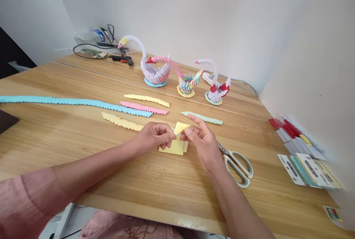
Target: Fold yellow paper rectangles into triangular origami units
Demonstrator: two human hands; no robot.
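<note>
A small folded piece of yellow paper (181,127) is pinched between my two hands near the middle of the table. My left hand (158,134) grips its lower left corner between thumb and fingers. On its right side, my right hand (202,137) pinches the paper with thumb and fingers, the index finger raised. Below the hands lies a stack of square paper sheets (172,148), yellow on top, with green and pink edges showing at its right. Scissors (239,165) with pale handles rest beside my right hand, their blades partly hidden by it.
Three paper swans (156,74) stand at the back. Rows of folded paper in blue (74,101), pink (144,107), yellow (122,122) and green (203,117) lie ahead. Pliers (122,59) and cables sit back left; paper packs (307,170) lie right.
</note>
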